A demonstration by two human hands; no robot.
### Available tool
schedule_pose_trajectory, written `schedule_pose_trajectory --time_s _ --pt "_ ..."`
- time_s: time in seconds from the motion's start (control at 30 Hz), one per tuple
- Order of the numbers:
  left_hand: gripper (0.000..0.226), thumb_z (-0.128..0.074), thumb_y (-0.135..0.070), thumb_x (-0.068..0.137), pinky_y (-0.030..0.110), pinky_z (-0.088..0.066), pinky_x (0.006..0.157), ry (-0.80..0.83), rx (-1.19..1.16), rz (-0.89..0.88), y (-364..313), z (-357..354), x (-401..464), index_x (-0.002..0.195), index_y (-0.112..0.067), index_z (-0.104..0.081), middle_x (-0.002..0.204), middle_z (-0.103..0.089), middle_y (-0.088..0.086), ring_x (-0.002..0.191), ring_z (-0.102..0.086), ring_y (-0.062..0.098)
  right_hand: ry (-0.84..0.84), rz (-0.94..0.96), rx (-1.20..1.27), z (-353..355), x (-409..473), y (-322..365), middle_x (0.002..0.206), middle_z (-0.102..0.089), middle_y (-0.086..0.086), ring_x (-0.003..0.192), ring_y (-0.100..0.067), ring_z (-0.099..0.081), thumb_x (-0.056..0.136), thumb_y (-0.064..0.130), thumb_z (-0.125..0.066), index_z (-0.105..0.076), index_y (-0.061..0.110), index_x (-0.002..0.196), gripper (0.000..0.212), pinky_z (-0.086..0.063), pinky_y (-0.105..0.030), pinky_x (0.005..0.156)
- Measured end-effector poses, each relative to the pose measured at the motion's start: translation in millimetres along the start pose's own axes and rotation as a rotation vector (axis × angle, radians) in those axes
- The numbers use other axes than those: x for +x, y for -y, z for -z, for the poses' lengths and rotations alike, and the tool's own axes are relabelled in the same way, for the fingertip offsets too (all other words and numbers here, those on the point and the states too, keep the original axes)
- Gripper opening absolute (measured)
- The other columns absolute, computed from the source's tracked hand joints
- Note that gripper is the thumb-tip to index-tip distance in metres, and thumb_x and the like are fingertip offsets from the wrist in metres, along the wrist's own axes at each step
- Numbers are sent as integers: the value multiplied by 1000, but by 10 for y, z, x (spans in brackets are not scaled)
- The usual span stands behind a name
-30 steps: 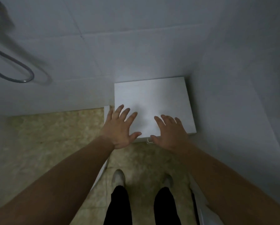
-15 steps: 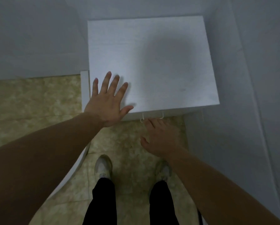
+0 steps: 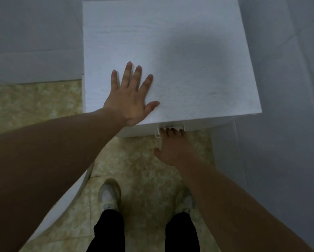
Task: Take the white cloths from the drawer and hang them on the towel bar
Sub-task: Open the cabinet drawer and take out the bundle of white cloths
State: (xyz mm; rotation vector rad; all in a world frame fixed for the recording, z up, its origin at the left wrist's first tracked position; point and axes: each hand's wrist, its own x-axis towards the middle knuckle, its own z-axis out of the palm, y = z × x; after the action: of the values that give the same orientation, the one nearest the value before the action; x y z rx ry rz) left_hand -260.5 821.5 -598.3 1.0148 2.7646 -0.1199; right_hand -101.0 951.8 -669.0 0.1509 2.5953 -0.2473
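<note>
Cabinet: a white cabinet (image 3: 170,60) stands in a corner between pale walls, seen from above; its top is bare.
Left hand: the left hand (image 3: 129,99) lies flat on the cabinet top near the front edge, fingers (image 3: 128,73) spread and holding nothing; it looks to be bracing the cabinet.
Right hand: the right hand (image 3: 170,148) reaches down to the front, its fingertips at the wire handle (image 3: 170,130). They touch or hook it, but whether they have curled shut around it cannot be told from this angle.
Drawer: the drawer (image 3: 152,129) shows only as a thin strip of front under the top edge; it looks shut or barely started.
Cloths: no white cloth is in sight; by the task they should be inside the drawer, which is hidden.
Towel bar: not in view.
Floor: beige tile (image 3: 34,106), with the person's two shoes below the hands.
Done: judging by this, only the approach to the handle.
Left: pull the drawer open, lift out the cloths, carry them to the bar and hang them, so nearly the whole task.
</note>
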Motion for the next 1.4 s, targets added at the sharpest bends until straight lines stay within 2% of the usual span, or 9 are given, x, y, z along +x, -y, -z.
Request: schedule_pose_trajectory --time_s 0.23,0.57,0.77,0.93,1.03,1.2,1.3,1.37,1.4 --pt "81 0 -78 88 58 2 119 -19 -52 -5 14 -93 130 154 -33 12 163 16 8 149 20 26 -44 9 -7 -117 46 -14 133 -58 -11 123 -32 -53 84 64 -49 -33 14 152 86 -32 -54 112" --pt "80 -5 -76 90 59 -1 118 -22 -53 -9 10 -93 136 155 -31 7 164 12 9 150 16 27 -1 -15 58 -104 26 -3 139 -54 -9 130 -30 -47 85 64 -51 -28 18 154 86 -26 -53 117" --pt "81 -3 -77 89 60 -2 118 -6 -37 -13 34 -79 145 154 -31 10 163 14 10 149 17 28 12 -17 135 -456 -533 44 147 -49 -8 137 -30 -43 81 63 -53 -37 20 149 82 -25 -51 119" --pt "81 -4 -77 89 60 -3 118 -12 -39 -16 32 -86 137 155 -30 9 164 12 10 150 15 29 8 -52 187 -739 -947 80 125 -67 -8 117 -29 -61 80 61 -57 -58 15 134 71 -40 -46 111" --pt "82 -3 -77 90 60 -2 118 -4 -28 -15 17 -76 138 155 -29 9 164 13 11 149 15 29 74 -65 211 -705 -1014 95 136 -60 -7 128 -27 -53 83 64 -52 -51 18 142 75 -32 -46 117" --pt "77 -2 -72 92 60 0 118 41 -60 22 -29 -63 44 154 -29 12 163 16 11 149 18 30 259 -124 199 -476 -1100 190 159 -32 -6 148 -30 -25 85 68 -46 -26 24 155 85 -13 -52 122" --pt "74 -3 -67 94 60 0 118 95 -82 32 -86 -40 -65 154 -26 13 162 18 13 148 19 31 360 -111 156 -207 -1251 224 146 -47 -8 134 -31 -43 88 64 -45 -40 23 146 72 -35 -49 111" --pt "72 -7 -62 97 60 -3 118 108 -88 14 -132 -48 -228 155 -23 9 163 14 14 149 16 30 207 -16 183 10 -1391 239 108 -64 -5 100 -24 -61 91 54 -48 -61 18 115 45 -51 -38 81" --pt "71 -11 -59 98 59 -4 119 102 -105 8 -163 -57 -344 156 -21 4 163 10 15 150 12 30 49 41 202 104 -1456 227 86 -63 -2 79 -20 -62 89 48 -52 -63 17 93 33 -50 -33 64"
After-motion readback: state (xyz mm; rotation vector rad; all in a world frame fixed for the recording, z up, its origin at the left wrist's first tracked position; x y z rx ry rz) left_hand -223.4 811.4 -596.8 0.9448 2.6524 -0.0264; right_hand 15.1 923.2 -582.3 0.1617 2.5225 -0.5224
